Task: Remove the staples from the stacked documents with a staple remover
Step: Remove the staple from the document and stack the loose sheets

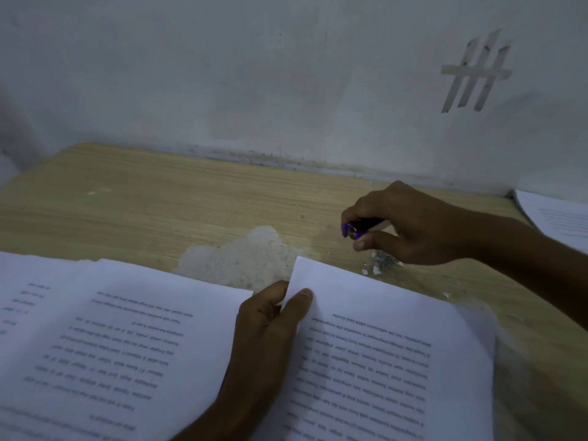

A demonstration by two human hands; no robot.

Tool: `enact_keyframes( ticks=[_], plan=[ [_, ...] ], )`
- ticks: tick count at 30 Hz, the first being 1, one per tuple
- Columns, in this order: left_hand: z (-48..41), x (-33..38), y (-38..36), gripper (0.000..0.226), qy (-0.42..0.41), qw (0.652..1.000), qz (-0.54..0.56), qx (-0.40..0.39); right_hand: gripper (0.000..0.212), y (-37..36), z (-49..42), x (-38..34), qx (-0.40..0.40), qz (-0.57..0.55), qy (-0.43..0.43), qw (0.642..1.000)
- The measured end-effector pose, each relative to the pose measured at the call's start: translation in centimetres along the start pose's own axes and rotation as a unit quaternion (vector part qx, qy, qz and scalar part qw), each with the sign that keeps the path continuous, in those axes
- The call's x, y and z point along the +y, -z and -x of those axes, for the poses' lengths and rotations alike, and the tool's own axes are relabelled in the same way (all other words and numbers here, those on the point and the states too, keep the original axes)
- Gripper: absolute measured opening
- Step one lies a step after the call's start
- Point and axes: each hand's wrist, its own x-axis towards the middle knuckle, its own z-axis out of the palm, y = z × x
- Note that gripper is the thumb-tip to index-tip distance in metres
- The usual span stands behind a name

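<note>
A printed document (381, 354) lies at the near right of the wooden desk, and my left hand (273, 319) pinches its upper left corner between thumb and fingers. A second stack of printed pages (111, 338) lies to the left of that hand. My right hand (410, 227) hovers beyond the document and grips a purple staple remover (359, 229) with its jaws pointing left. Under that hand a small pile of pulled staples and paper bits (381, 264) sits on the desk. No staple is visible at the pinched corner.
The desk (159, 202) butts against a grey wall (254, 74) at the back. A patch of chipped, pale surface (241, 256) lies mid-desk. More papers (560, 218) rest at the far right edge.
</note>
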Motion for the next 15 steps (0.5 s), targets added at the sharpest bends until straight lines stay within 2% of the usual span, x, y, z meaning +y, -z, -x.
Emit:
enact_keyframes(
  ticks=[2, 6, 15],
  plan=[
    [0.02, 0.00, -0.01, 0.038, -0.004, 1.000, -0.006, 0.005, 0.024, -0.26, 0.03, 0.07, -0.007, 0.032, 0.007, 0.999],
    [-0.12, -0.28, -0.06, 0.022, 0.008, 1.000, -0.021, -0.001, 0.027, -0.41, -0.02, 0.04, -0.024, 0.058, 0.006, 0.998],
    [-0.25, -0.55, 0.09, 0.019, 0.006, 0.998, -0.058, -0.004, 0.042, 0.21, 0.03, 0.59, -0.045, 0.065, -0.023, 0.997]
  ],
)
